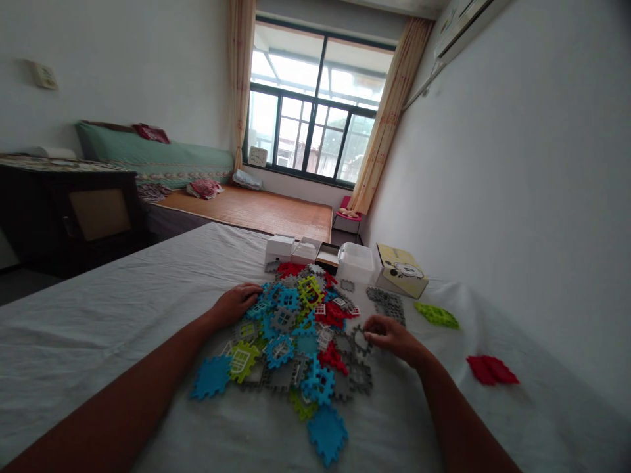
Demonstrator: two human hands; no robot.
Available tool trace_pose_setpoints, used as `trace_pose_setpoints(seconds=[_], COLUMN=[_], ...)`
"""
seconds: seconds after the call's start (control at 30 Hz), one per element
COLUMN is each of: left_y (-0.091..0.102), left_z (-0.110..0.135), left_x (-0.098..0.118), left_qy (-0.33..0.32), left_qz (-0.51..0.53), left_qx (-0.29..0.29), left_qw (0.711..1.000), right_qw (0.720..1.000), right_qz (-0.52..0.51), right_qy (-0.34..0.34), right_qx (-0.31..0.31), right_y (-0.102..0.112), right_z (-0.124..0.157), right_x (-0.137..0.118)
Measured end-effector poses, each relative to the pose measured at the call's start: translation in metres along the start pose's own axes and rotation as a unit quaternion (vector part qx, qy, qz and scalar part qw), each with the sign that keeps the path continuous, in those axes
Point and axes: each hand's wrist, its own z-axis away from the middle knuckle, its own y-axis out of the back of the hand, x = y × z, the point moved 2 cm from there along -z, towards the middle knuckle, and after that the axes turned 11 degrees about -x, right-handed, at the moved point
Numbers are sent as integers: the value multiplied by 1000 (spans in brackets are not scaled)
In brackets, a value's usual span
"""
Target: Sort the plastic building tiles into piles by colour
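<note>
A heap of toothed plastic building tiles in blue, grey, red, lime green and white spreads over the white-sheeted surface in front of me. My left hand (236, 303) lies at the heap's left edge, fingers stretched out and touching the blue tiles (263, 299). On the right side, the thumb and fingertips of my right hand (392, 336) pinch the edge of a grey tile with an opening (361, 337). Around it lie more grey tiles (359, 376) and a red tile (333, 359). Nearest me is a blue tile (328, 433), apart from most of the heap.
Behind the heap stand small white boxes (280, 249), a clear plastic container (355, 263) and a yellow box (401, 269). To the right lie separate groups of grey tiles (387, 303), lime-green tiles (436, 315) and red tiles (491, 370). A wall borders the right side.
</note>
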Motion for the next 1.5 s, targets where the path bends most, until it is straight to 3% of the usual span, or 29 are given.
trace_pose_setpoints(seconds=[0.07, 0.17, 0.43, 0.6, 0.7, 0.9, 1.03, 1.2, 1.37, 1.5], left_y=[0, 1, 0, 0, -1, -1, -1, 1, 1, 0], left_z=[0, 1, 1, 0, 0, 0, 1, 1, 1, 0], left_x=[1, 3, 2, 0, 0, 0, 2, 3, 3, 2], left_qy=[-1, -1, 6, 3, -4, -4, -6, 0, 4, 5], left_qz=[-3, -6, -4, -6, -7, -3, -7, -8, -4, -5], left_qx=[0, -2, -7, -5, -3, 0, -1, -3, -6, -3], left_qw=[1000, 1000, 1000, 1000, 1000, 1000, 1000, 1000, 1000, 1000], right_qw=[995, 982, 984, 986, 980, 923, 883, 871, 867, 872], right_qz=[15, 84, 161, 140, 143, 261, 319, 328, 344, 361], right_qy=[-46, -81, -27, -25, -48, -84, -133, -181, -159, -159], right_qx=[87, 147, 73, 89, 128, 270, 317, 317, 323, 291], right_y=[5, 10, 6, 5, 8, 19, 24, 28, 29, 26], right_z=[-4, -7, -2, -3, -4, -3, -4, -7, -4, 0], right_x=[15, 28, 28, 28, 29, 36, 42, 51, 54, 54])
